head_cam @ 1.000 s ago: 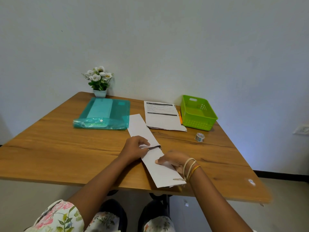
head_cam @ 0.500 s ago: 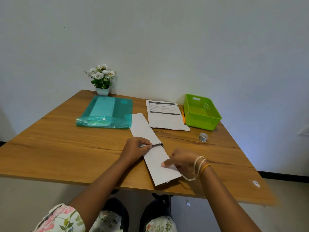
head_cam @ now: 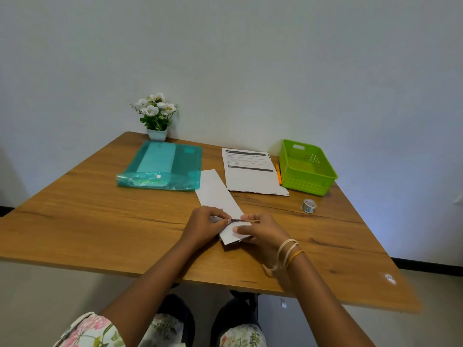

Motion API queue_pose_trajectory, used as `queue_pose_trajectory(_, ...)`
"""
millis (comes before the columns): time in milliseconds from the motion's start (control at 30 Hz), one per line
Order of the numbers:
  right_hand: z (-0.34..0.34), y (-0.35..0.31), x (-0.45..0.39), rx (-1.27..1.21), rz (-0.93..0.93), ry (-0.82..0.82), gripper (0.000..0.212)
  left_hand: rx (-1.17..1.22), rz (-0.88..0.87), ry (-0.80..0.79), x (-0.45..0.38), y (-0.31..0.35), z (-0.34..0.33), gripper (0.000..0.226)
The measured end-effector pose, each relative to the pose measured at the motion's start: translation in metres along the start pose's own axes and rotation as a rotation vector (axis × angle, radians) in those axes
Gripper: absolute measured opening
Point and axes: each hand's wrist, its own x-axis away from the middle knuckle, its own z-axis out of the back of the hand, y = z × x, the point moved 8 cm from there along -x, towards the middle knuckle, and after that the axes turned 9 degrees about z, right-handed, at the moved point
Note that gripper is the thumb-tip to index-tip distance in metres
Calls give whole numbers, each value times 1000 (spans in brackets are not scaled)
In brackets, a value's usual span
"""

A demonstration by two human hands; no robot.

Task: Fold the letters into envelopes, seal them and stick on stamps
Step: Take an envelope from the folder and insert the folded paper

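A long white envelope (head_cam: 215, 191) lies slantwise on the wooden table (head_cam: 100, 221). A folded white letter (head_cam: 231, 237) sticks a short way out of the envelope's near end. My left hand (head_cam: 205, 226) pinches the edge of the envelope's mouth between thumb and fingertips. My right hand (head_cam: 263, 231) grips the letter's protruding end, with the thumb on top and the forefinger up at the mouth. The hands hide the mouth itself. A small roll of stickers or tape (head_cam: 308, 205) stands to the right.
A stack of printed sheets (head_cam: 250, 174) lies behind the envelope, with an orange pen (head_cam: 278, 174) and a green plastic basket (head_cam: 307, 185) to its right. At the back left are a teal plastic folder (head_cam: 162, 166) and a potted white flower (head_cam: 157, 116).
The folded letter has slid further into the envelope, so less of it shows. My right hand moved up toward the mouth and now meets my left hand. The camera drifted.
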Motion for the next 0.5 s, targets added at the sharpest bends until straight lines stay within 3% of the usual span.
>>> queue_pose_trajectory(100,10,-5,5,245,114,-68,48,8,12,7,-2,-2,-2,16)
queue_pose_trajectory(267,13,-10,-2,140,212,75,35,48,-6,-2,-4,-4,0,12)
queue_pose_trajectory(400,15,-21,-9,507,360,304,36,52,4,-31,-4,-3,-1,10)
queue_pose_trajectory(500,12,-28,-11,748,447,387,39,51,-4,-31,-4,-3,-1,10)
